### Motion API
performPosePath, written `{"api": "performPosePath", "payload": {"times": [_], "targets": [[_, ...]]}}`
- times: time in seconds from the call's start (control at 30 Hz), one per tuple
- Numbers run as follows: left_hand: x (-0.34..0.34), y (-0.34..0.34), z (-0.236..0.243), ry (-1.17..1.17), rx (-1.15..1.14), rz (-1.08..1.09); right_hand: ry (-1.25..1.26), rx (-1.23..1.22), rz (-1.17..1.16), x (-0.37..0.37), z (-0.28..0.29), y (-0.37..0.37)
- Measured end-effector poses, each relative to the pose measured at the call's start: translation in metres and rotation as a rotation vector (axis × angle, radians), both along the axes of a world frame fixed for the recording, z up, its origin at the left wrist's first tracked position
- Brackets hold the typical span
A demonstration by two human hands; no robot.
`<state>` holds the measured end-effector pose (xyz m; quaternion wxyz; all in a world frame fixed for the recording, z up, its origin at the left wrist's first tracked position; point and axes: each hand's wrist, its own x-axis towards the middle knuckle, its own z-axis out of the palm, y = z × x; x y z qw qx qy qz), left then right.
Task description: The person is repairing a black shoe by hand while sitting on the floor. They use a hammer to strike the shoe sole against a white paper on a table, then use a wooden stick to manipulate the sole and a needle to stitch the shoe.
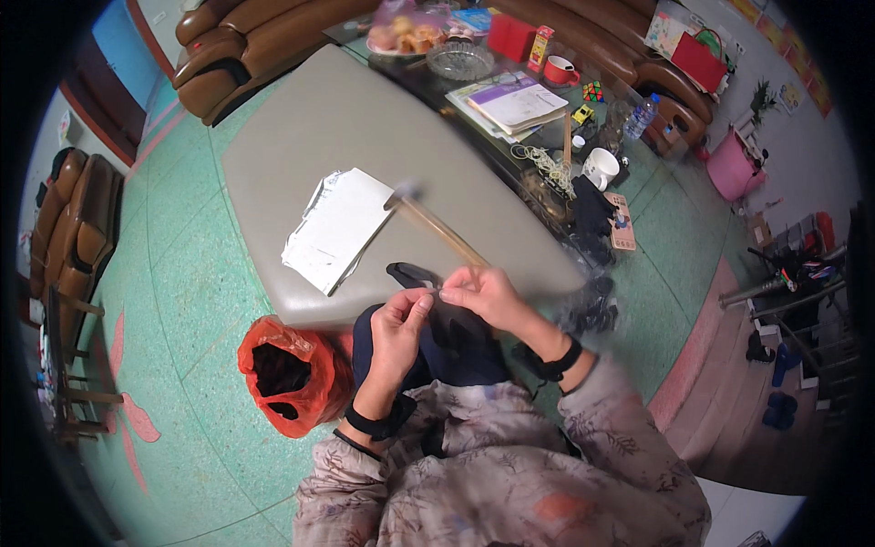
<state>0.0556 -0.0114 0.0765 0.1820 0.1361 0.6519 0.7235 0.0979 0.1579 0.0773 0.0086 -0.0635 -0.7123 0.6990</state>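
Observation:
A hammer (442,228) with a wooden handle and a blurred metal head slants over the grey padded table, its handle running into my right hand (483,296). That hand is closed, with thumb and forefinger pinched together. Close beside it, my left hand (401,333) also pinches, and the fingertips of both nearly meet. Whatever lies between them is too small to make out. Beneath the hands, a black, flexible-looking piece (448,325) rests over my lap. A stack of white paper (337,230) with ragged edges lies on the grey padded table (314,118), left of the hammer.
An orange plastic bag (335,383) holding dark things stands on the floor at my left. Beyond the padded table, a dark glass table carries papers (517,100), a glass ashtray (460,60), a white mug (600,168) and a red cup (560,71). Brown sofas (264,50) stand behind.

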Motion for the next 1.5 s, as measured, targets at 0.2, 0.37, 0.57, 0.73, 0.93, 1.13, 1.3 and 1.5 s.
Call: {"api": "performPosePath", "payload": {"times": [0.2, 0.37, 0.57, 0.73, 0.93, 1.13, 1.3, 1.5], "targets": [[-0.002, -0.001, -0.010, -0.023, 0.006, 0.001, 0.196, 0.122, 0.001, -0.004, -0.018, -0.003], [-0.007, -0.010, -0.027, -0.167, 0.066, 0.012, 0.191, 0.373, 0.036, 0.021, -0.004, 0.002], [-0.010, -0.012, -0.026, -0.325, 0.088, -0.086, 0.306, 0.631, -0.067, 0.023, -0.011, -0.006], [-0.009, -0.010, -0.021, -0.301, -0.025, -0.172, 0.437, 0.778, -0.069, 0.023, -0.011, -0.016], [0.002, -0.002, -0.019, -0.227, -0.046, 0.033, 0.411, 0.825, -0.221, 0.019, -0.016, -0.028], [0.006, -0.008, -0.017, -0.233, -0.071, 0.093, 0.301, 0.778, -0.253, 0.041, -0.022, -0.012], [0.012, -0.023, -0.014, -0.241, -0.051, -0.132, 0.561, 0.848, -0.183, 0.048, -0.013, -0.005], [0.023, -0.024, -0.004, -0.193, -0.144, -0.158, 0.642, 1.017, -0.044, 0.049, 0.006, -0.018]]}}
